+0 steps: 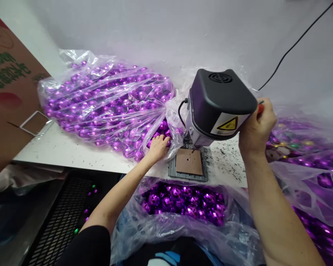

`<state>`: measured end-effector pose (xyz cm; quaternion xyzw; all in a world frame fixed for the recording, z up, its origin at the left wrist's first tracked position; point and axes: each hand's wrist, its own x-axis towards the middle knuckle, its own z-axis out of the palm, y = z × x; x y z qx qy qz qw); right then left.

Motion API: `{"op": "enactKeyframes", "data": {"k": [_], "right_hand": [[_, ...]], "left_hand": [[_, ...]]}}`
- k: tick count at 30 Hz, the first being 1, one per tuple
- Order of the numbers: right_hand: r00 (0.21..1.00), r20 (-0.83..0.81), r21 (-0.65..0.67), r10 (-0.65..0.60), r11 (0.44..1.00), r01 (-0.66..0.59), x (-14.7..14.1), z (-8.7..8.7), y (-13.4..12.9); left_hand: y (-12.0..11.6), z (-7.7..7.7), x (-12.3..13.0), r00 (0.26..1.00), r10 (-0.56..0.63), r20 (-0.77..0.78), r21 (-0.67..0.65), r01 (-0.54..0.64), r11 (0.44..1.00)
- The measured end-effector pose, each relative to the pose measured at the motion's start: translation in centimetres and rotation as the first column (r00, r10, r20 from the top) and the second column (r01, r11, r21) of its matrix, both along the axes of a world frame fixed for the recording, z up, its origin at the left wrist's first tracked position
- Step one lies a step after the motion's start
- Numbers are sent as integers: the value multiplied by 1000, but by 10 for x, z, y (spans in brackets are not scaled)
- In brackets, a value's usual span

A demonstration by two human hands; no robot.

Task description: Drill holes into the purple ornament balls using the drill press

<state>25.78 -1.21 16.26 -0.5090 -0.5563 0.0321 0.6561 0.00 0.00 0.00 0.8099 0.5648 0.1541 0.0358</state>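
Head view: left hand (158,146) reaches into the mouth of the clear bag (105,103), fingers curled loosely over 1 purple faceted ball (163,127) among many; these look light, hard, slick and likely brittle, best pinched at the sides. Right hand (256,127) is closed around the red-tipped lever (260,108) of the small bench press (216,107). Crinkled plastic crowds the press plate (189,162); another open bag of balls (183,203) sits below

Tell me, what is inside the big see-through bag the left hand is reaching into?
The clear bag is stuffed with shiny purple balls. The left hand is at its open mouth, touching some. Balls deeper down and the table under the bag are covered, so they cannot be seen.
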Motion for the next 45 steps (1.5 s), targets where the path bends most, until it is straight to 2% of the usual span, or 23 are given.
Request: {"op": "enactKeyframes", "data": {"k": [2,4,5,7,9,10,12,15,19,22,26,29,37,45], "right_hand": [[1000,4,-11,-1,1000,1,0,0,0],[1000,0,-12,0,1000,0,-1,0,0],[1000,-2,-9,2,1000,-2,-1,0,0],[1000,-9,-2,1,1000,-1,-2,-1,1],[1000,-10,6,-14,1000,14,-3,-1,1],[1000,-7,7,-21,1000,21,-4,-1,1],[1000,0,4,-28,1000,28,-3,-1,1],[1000,1,-26,5,1000,-5,-1,-2,0],[998,-13,-54,60,997,-60,2,-3,0],[999,17,-35,31,999,-30,2,-3,0],[999,39,-24,26,999,-25,1,-2,0],[999,41,-22,34,999,-33,1,-3,1],[999,21,-2,43,999,-43,0,-5,0],[998,12,-22,58,998,-58,0,-3,-1]], "left_hand": [[1,8,-7,988,35,154,-45,-29,999],[-4,22,-18,908,58,415,-117,-10,993],[-9,30,-22,825,68,561,-169,34,985],[-24,44,-27,598,110,794,-275,191,942],[-41,51,-23,407,191,893,-345,347,872],[-48,52,-18,354,228,907,-368,401,839],[-60,46,-4,317,286,904,-411,463,785],[-65,28,19,325,347,880,-469,467,750],[-58,7,38,416,340,843,-500,377,780],[-52,1,42,551,229,803,-437,283,854],[-52,2,48,760,29,649,-264,190,946],[-55,4,54,842,-50,537,-166,164,972],[-58,0,63,899,-127,418,-42,159,986],[-52,-20,78,861,-44,506,-17,61,998]]}}
